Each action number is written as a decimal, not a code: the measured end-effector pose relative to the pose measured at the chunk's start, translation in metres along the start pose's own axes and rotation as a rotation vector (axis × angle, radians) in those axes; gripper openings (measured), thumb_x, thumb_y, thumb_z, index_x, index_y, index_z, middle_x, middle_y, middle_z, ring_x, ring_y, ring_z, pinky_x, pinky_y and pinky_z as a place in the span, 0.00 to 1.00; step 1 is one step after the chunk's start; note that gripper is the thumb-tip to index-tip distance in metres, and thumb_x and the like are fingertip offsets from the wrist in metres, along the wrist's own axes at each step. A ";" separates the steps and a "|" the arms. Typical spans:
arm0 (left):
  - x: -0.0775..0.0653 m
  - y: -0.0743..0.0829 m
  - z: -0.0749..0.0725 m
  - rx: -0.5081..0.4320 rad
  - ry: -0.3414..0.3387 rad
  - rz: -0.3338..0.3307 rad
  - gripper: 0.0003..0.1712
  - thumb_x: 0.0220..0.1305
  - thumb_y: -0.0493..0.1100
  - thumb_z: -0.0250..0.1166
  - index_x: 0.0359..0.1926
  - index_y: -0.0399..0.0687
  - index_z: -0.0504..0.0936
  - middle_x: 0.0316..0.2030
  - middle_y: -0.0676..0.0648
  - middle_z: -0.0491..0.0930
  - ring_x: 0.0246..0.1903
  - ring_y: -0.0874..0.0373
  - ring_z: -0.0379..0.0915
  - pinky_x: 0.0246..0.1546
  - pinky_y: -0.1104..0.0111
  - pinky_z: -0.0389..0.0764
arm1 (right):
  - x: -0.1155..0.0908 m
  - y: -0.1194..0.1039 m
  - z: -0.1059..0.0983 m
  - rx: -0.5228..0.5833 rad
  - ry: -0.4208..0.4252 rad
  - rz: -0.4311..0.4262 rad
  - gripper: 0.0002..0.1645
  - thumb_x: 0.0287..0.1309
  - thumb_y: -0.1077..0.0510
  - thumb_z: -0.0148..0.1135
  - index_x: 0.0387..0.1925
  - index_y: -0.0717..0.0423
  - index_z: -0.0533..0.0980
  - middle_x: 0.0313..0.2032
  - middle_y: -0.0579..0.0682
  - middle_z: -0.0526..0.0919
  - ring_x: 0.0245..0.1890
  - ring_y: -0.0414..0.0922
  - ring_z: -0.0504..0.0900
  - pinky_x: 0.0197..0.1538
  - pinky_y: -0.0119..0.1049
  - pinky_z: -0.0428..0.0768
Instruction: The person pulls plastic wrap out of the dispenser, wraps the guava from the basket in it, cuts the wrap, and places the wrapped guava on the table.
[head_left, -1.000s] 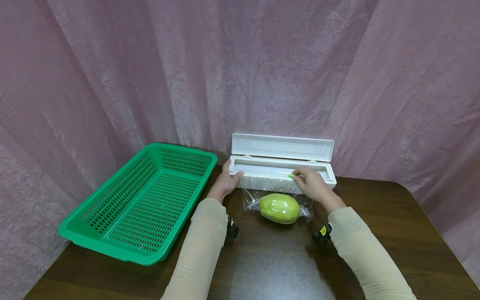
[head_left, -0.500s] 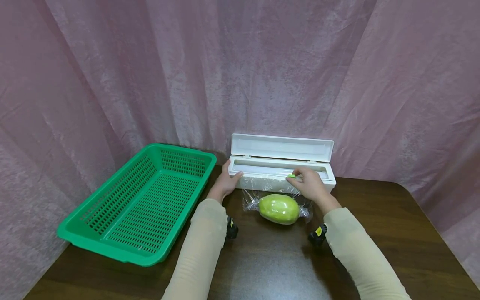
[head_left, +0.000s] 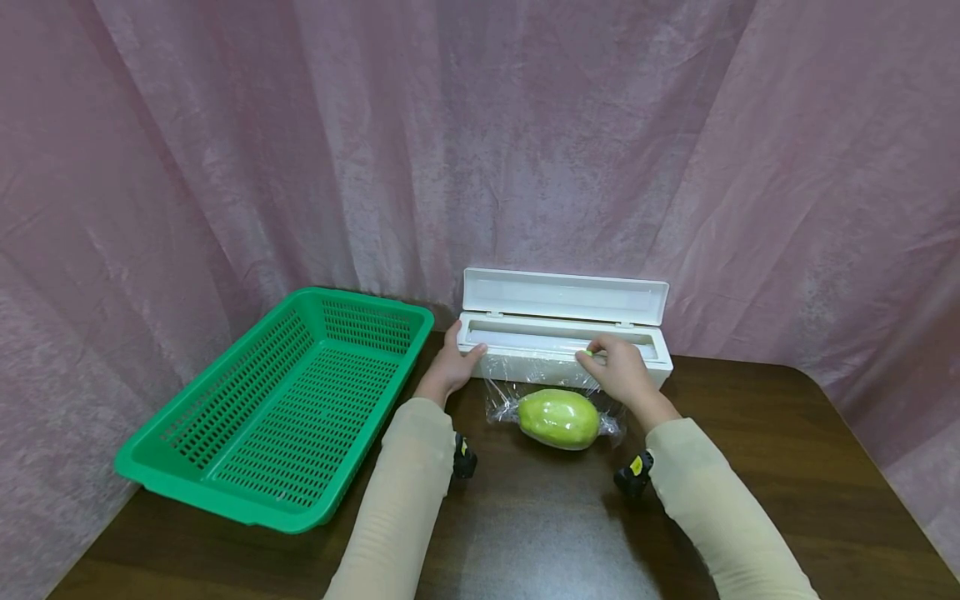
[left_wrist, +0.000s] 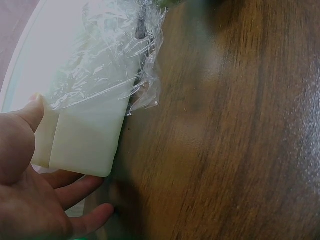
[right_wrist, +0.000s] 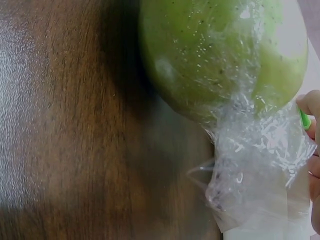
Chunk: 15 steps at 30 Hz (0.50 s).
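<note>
A white cling film dispenser [head_left: 555, 365] stands at the back of the table with its lid raised. My left hand [head_left: 447, 365] grips its left end, thumb on the front top edge and fingers round the end in the left wrist view. On the front edge, my right hand [head_left: 626, 371] pinches a small green slider [right_wrist: 305, 120] between thumb and finger. Clear cling film [left_wrist: 105, 65] drapes down the dispenser's front. In front lies an oblong green fruit [head_left: 558, 418] wrapped in film, with crumpled film at both ends.
A large green plastic basket [head_left: 225, 508] with slotted sides stands on the left of the dark wooden table [head_left: 540, 533]. Pink curtains [head_left: 570, 150] hang right behind the dispenser. A black wrist camera [head_left: 633, 475] sits on the right wrist, near the fruit.
My right hand has shifted slightly left along the dispenser, and its fingers now cover more of the green slider. The left hand, fruit and basket stay in place.
</note>
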<state>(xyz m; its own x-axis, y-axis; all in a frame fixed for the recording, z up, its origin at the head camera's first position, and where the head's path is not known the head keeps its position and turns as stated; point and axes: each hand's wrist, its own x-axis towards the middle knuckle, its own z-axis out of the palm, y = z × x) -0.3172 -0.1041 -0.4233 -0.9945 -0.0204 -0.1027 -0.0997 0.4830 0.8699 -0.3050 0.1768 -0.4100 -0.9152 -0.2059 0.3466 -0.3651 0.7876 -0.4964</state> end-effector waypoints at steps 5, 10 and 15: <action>0.000 0.000 -0.001 -0.001 -0.007 -0.004 0.44 0.68 0.55 0.54 0.74 0.54 0.39 0.71 0.33 0.51 0.70 0.39 0.47 0.69 0.49 0.51 | 0.000 0.000 0.000 0.004 0.005 -0.003 0.15 0.60 0.51 0.61 0.35 0.61 0.77 0.34 0.57 0.83 0.28 0.48 0.75 0.38 0.47 0.75; 0.000 0.000 -0.001 -0.002 -0.008 -0.002 0.44 0.68 0.55 0.54 0.74 0.54 0.39 0.71 0.33 0.52 0.70 0.39 0.48 0.69 0.49 0.51 | -0.001 0.001 0.000 0.011 0.014 -0.013 0.14 0.59 0.52 0.61 0.35 0.61 0.76 0.33 0.57 0.82 0.26 0.47 0.74 0.36 0.45 0.74; 0.000 -0.001 0.000 -0.002 -0.008 -0.002 0.44 0.68 0.55 0.54 0.74 0.54 0.39 0.70 0.33 0.52 0.70 0.39 0.48 0.69 0.49 0.52 | -0.001 0.003 0.001 0.017 0.023 -0.017 0.13 0.59 0.53 0.61 0.34 0.61 0.76 0.31 0.56 0.82 0.25 0.46 0.72 0.35 0.43 0.73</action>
<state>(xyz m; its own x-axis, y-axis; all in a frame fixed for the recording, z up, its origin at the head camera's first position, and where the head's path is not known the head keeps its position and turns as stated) -0.3174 -0.1049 -0.4238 -0.9940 -0.0143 -0.1081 -0.1016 0.4809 0.8709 -0.3051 0.1790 -0.4128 -0.9045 -0.2056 0.3737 -0.3839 0.7740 -0.5034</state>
